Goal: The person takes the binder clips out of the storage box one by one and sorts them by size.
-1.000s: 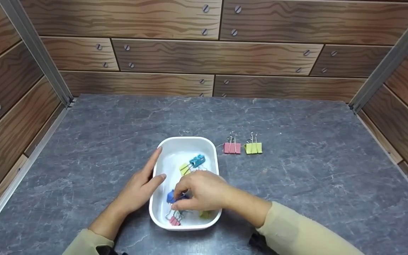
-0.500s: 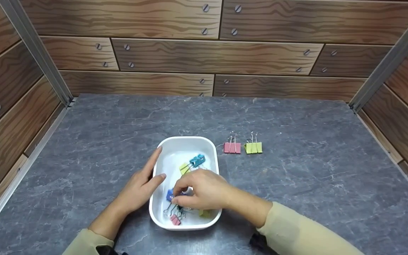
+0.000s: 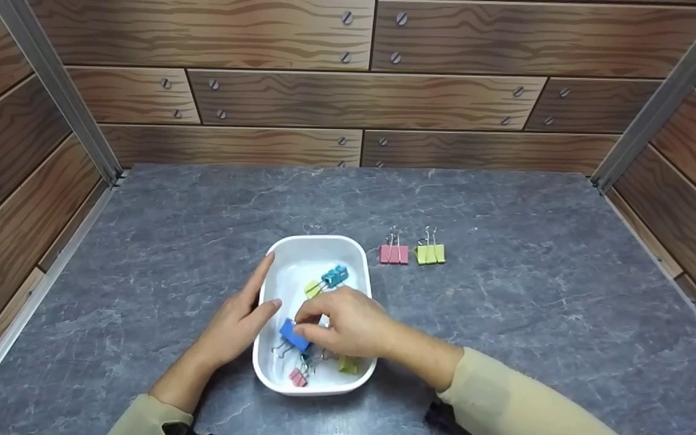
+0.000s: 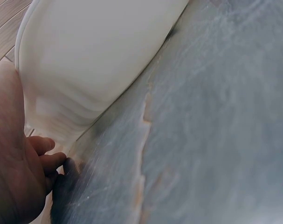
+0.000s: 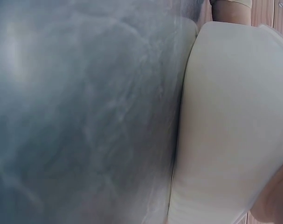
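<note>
My right hand (image 3: 348, 323) reaches over the right wall of a white plastic tub (image 3: 263, 386) and pinches a blue binder clip (image 3: 293, 335) low inside it. The clip's wire handles point to the lower left. My left hand (image 3: 239, 320) holds the tub's left rim, thumb over the edge and index finger along the outside. In the tub lie a teal clip (image 3: 335, 276), a yellow clip (image 3: 312, 289) partly behind my right hand, a small pink clip (image 3: 298, 377), a dark green clip, mostly covered, and a yellow-green clip (image 3: 348, 365). The wrist views show mainly the tub's outer wall (image 4: 99, 51).
On the grey marbled tabletop (image 3: 523, 314), a pink binder clip (image 3: 394, 254) and a yellow-green one (image 3: 430, 254) stand side by side, right of the tub's far end. Wood-patterned panels (image 3: 360, 99) close off the back and both sides.
The blue clip has turned in my right fingers: its broad face now shows, with its handles swung to the lower left. My right hand rose slightly. My left hand kept its hold.
</note>
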### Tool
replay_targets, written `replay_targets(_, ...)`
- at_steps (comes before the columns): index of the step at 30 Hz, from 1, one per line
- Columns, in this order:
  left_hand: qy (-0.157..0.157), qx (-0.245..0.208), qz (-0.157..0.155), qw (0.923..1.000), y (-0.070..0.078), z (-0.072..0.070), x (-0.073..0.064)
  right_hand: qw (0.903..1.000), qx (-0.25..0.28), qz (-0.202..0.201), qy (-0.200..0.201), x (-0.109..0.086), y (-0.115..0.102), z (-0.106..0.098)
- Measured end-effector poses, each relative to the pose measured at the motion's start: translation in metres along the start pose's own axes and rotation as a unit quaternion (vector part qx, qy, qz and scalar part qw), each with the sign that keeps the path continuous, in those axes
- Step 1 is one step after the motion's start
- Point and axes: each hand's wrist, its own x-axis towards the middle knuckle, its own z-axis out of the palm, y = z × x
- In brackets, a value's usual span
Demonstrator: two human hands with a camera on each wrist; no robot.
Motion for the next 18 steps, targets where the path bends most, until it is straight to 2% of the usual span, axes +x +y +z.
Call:
replay_targets(12, 0.001, 0.001, 0.002, 1.0000, 0.0013, 0.0014, -0.0006, 0.9991, 0.008, 0.019, 0.036, -0.0024, -0.0002, 0.0014)
replay_targets(18, 0.004, -0.004, -0.001, 1.0000, 0.0011, 0.0017, -0.0005, 0.9963, 0.045, 0.022, 0.070, -0.0031, 0.0008, 0.0018)
